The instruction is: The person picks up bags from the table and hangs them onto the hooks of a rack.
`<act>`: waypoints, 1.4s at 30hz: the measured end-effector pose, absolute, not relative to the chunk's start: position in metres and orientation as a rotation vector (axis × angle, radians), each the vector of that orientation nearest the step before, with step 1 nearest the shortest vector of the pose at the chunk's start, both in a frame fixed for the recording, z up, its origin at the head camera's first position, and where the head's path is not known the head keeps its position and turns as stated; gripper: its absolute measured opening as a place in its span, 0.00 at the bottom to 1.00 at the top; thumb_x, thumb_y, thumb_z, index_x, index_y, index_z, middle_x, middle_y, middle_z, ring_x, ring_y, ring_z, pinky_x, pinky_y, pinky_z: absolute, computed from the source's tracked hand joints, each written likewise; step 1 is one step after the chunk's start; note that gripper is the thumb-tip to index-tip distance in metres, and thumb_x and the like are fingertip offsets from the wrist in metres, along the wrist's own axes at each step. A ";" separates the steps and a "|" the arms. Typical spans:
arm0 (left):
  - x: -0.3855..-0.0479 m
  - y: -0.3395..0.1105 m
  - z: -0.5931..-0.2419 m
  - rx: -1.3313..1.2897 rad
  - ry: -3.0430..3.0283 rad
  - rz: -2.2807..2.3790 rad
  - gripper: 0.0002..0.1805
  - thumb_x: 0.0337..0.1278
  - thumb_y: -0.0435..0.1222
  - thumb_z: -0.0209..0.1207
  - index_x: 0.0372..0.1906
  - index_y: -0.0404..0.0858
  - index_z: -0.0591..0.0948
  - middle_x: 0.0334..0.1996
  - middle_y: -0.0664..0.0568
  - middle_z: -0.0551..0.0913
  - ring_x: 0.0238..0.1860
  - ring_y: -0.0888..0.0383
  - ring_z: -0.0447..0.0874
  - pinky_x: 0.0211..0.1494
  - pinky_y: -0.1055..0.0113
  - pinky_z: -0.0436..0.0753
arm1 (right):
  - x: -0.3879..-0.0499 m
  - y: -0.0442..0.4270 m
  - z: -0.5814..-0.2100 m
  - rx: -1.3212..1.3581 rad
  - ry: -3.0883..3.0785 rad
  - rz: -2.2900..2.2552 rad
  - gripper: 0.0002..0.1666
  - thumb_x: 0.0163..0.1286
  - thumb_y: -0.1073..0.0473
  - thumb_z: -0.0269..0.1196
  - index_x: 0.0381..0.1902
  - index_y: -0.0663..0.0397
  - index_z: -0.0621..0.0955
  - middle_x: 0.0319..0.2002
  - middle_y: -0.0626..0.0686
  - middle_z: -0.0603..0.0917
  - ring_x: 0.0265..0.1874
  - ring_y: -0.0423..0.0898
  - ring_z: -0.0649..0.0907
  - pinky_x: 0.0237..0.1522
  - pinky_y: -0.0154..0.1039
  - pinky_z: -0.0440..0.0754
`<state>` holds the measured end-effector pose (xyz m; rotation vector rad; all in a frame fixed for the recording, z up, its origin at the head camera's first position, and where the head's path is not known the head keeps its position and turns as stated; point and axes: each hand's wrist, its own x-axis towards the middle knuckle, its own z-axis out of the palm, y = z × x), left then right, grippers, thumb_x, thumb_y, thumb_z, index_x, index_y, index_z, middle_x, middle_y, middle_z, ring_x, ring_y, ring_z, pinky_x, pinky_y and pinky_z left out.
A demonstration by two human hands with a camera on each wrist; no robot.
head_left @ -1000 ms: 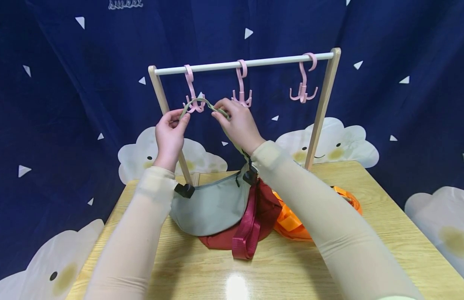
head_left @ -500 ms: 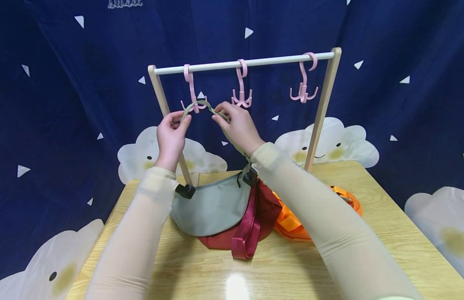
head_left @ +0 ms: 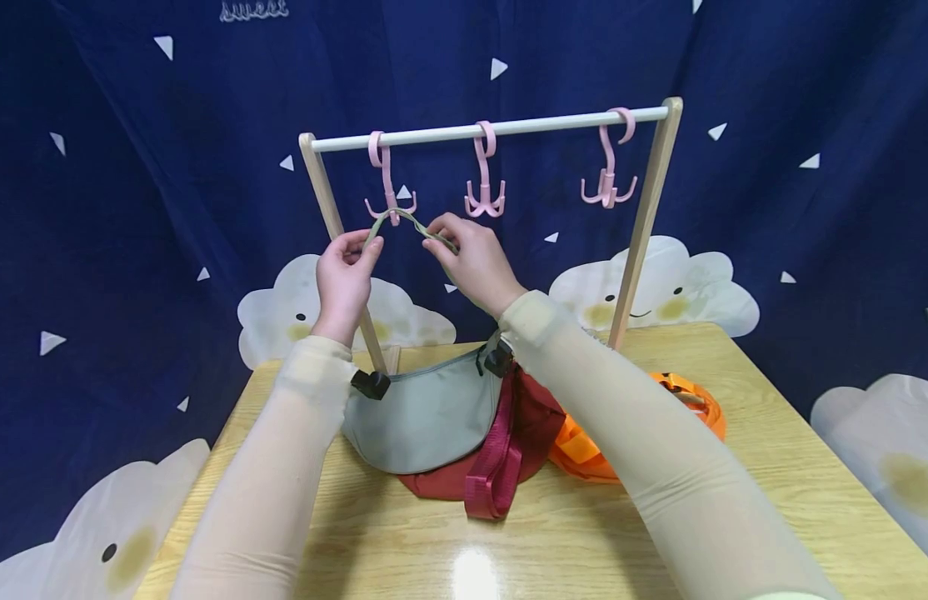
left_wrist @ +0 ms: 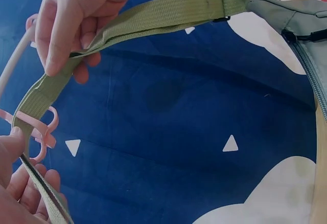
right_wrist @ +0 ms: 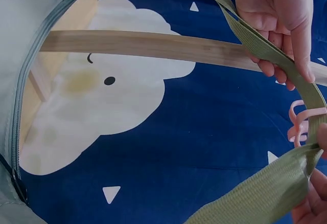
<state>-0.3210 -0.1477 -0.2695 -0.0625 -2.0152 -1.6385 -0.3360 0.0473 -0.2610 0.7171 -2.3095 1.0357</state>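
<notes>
My left hand (head_left: pixel 344 271) pinches the olive-green webbing strap (left_wrist: pixel 168 17) of a grey waist bag (head_left: pixel 426 412). My right hand (head_left: pixel 475 258) pinches the same strap a little further right, so it arches between both hands. At the top of the arch, the strap meets the prongs of the left pink hook (head_left: pixel 391 187); one prong (left_wrist: pixel 30 119) crosses in front of it in the left wrist view. Below my hands the bag hangs in front of a dark red bag (head_left: pixel 535 417). My right forearm hides part of an orange bag (head_left: pixel 584 450).
A rack with a white rail (head_left: pixel 546 126) and wooden posts (head_left: pixel 644 225) stands on the wooden table (head_left: pixel 404 550). Two more pink hooks, a middle one (head_left: pixel 484 179) and a right one (head_left: pixel 608 171), hang from the rail. A blue patterned curtain (head_left: pixel 779 208) is behind.
Both hands have come down slightly with the strap. The left pink hook has turned, and one prong now points toward me under the strap's arch.
</notes>
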 end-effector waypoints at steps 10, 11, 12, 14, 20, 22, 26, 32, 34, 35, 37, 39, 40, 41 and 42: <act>-0.323 -0.148 -0.271 -0.052 -2.040 -1.656 0.18 0.71 0.39 0.63 0.58 0.32 0.83 0.38 0.59 0.79 0.37 0.66 0.74 0.44 0.75 0.73 | -0.335 0.044 -0.263 0.726 -2.316 1.063 0.11 0.78 0.52 0.62 0.50 0.51 0.83 0.40 0.52 0.90 0.32 0.44 0.83 0.41 0.39 0.82; -0.323 -0.148 -0.271 -0.045 -2.044 -1.656 0.18 0.72 0.39 0.62 0.58 0.32 0.83 0.37 0.59 0.79 0.36 0.67 0.75 0.44 0.75 0.73 | -0.335 0.044 -0.263 0.727 -2.315 1.067 0.11 0.78 0.52 0.62 0.50 0.51 0.83 0.39 0.52 0.90 0.31 0.44 0.83 0.40 0.39 0.82; -0.323 -0.148 -0.271 -0.039 -2.047 -1.654 0.18 0.72 0.39 0.62 0.58 0.32 0.83 0.37 0.59 0.79 0.36 0.68 0.76 0.44 0.75 0.74 | -0.335 0.044 -0.263 0.725 -2.314 1.071 0.11 0.78 0.52 0.62 0.50 0.51 0.83 0.39 0.52 0.90 0.31 0.44 0.83 0.40 0.39 0.82; -0.324 -0.148 -0.271 -0.031 -2.055 -1.654 0.18 0.73 0.40 0.61 0.58 0.32 0.83 0.37 0.59 0.79 0.35 0.68 0.77 0.43 0.75 0.74 | -0.335 0.043 -0.263 0.721 -2.311 1.072 0.11 0.78 0.52 0.62 0.49 0.51 0.83 0.37 0.52 0.89 0.30 0.45 0.82 0.39 0.39 0.81; -0.323 -0.147 -0.271 -0.006 -2.102 -1.633 0.19 0.75 0.44 0.58 0.60 0.36 0.83 0.43 0.54 0.80 0.38 0.66 0.78 0.42 0.74 0.74 | -0.334 0.043 -0.261 0.712 -2.318 1.050 0.11 0.78 0.51 0.61 0.48 0.51 0.83 0.34 0.51 0.88 0.29 0.44 0.82 0.37 0.38 0.80; -0.323 -0.147 -0.271 0.001 -2.112 -1.627 0.19 0.76 0.44 0.58 0.60 0.37 0.83 0.45 0.52 0.81 0.38 0.65 0.78 0.42 0.74 0.74 | -0.334 0.042 -0.261 0.712 -2.324 1.045 0.11 0.78 0.51 0.61 0.48 0.50 0.83 0.33 0.50 0.88 0.28 0.44 0.81 0.37 0.37 0.80; -0.323 -0.146 -0.271 0.012 -2.129 -1.620 0.20 0.76 0.45 0.57 0.61 0.37 0.83 0.48 0.48 0.83 0.39 0.65 0.78 0.43 0.74 0.74 | -0.334 0.041 -0.261 0.708 -2.335 1.033 0.11 0.79 0.51 0.61 0.48 0.50 0.83 0.31 0.49 0.86 0.27 0.44 0.81 0.35 0.37 0.79; -0.322 -0.144 -0.271 0.008 -2.126 -1.617 0.20 0.77 0.44 0.56 0.61 0.36 0.83 0.51 0.44 0.84 0.38 0.65 0.78 0.43 0.74 0.75 | -0.332 0.040 -0.259 0.697 -2.343 1.020 0.11 0.79 0.51 0.61 0.49 0.50 0.83 0.30 0.49 0.85 0.27 0.44 0.81 0.34 0.37 0.79; -0.321 -0.143 -0.271 0.013 -2.126 -1.617 0.20 0.77 0.45 0.56 0.60 0.36 0.83 0.51 0.44 0.84 0.38 0.65 0.79 0.43 0.74 0.75 | -0.331 0.040 -0.259 0.693 -2.348 1.023 0.11 0.79 0.51 0.60 0.49 0.50 0.83 0.30 0.49 0.84 0.27 0.44 0.80 0.34 0.37 0.79; -0.321 -0.143 -0.271 0.018 -2.131 -1.615 0.20 0.77 0.45 0.56 0.61 0.36 0.83 0.51 0.45 0.84 0.38 0.65 0.79 0.44 0.74 0.76 | -0.331 0.040 -0.259 0.690 -2.353 1.023 0.11 0.79 0.51 0.60 0.49 0.50 0.83 0.29 0.49 0.84 0.27 0.44 0.80 0.34 0.36 0.79; -0.322 -0.143 -0.271 0.028 -2.139 -1.615 0.20 0.77 0.46 0.56 0.60 0.37 0.83 0.50 0.46 0.83 0.39 0.64 0.79 0.44 0.74 0.76 | -0.332 0.041 -0.259 0.682 -2.361 1.017 0.11 0.79 0.50 0.60 0.49 0.49 0.83 0.29 0.48 0.84 0.27 0.44 0.80 0.33 0.36 0.79; -0.322 -0.143 -0.271 0.036 -2.147 -1.609 0.21 0.77 0.47 0.56 0.60 0.38 0.83 0.50 0.47 0.83 0.40 0.64 0.80 0.44 0.73 0.76 | -0.332 0.041 -0.259 0.673 -2.368 1.014 0.11 0.79 0.50 0.59 0.49 0.48 0.83 0.29 0.48 0.84 0.26 0.43 0.80 0.33 0.36 0.79; -0.323 -0.144 -0.271 0.038 -2.149 -1.608 0.21 0.77 0.47 0.56 0.60 0.38 0.83 0.50 0.47 0.83 0.40 0.63 0.80 0.44 0.73 0.77 | -0.333 0.041 -0.259 0.669 -2.370 1.014 0.11 0.79 0.50 0.59 0.49 0.48 0.83 0.29 0.48 0.84 0.27 0.43 0.81 0.33 0.36 0.79; -0.323 -0.144 -0.271 0.039 -2.151 -1.605 0.21 0.77 0.47 0.56 0.60 0.38 0.83 0.50 0.47 0.83 0.40 0.63 0.80 0.45 0.73 0.77 | -0.333 0.041 -0.259 0.666 -2.370 1.011 0.11 0.80 0.50 0.59 0.49 0.48 0.83 0.30 0.48 0.84 0.26 0.43 0.81 0.33 0.36 0.79; -0.324 -0.144 -0.271 0.039 -2.151 -1.603 0.21 0.76 0.47 0.56 0.60 0.38 0.83 0.50 0.46 0.84 0.40 0.62 0.80 0.45 0.72 0.77 | -0.334 0.041 -0.259 0.664 -2.370 1.009 0.11 0.80 0.50 0.59 0.49 0.48 0.83 0.30 0.48 0.85 0.26 0.43 0.81 0.32 0.36 0.79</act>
